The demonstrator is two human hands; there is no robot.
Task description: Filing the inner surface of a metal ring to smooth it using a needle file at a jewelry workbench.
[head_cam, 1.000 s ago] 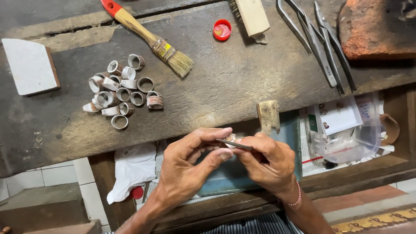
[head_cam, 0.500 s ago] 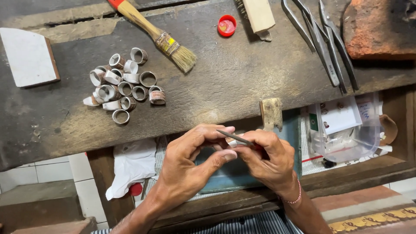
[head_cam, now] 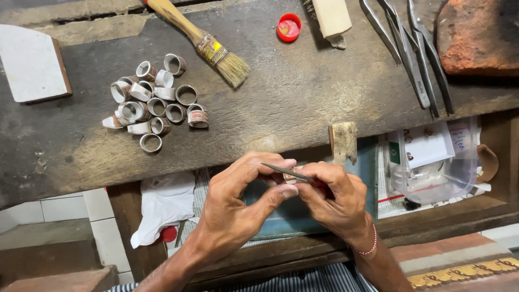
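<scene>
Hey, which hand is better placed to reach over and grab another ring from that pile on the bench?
Probably the left hand. The pile of rings lies up and to its side, while the right hand holds the thin file and would have to cross over.

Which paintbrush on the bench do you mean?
On the dark wooden workbench, look to the upper middle, right of the pile of metal rings. The paintbrush lies slantwise there: pale wooden handle, brass-coloured ferrule, tan bristles pointing toward the red cap.
</scene>
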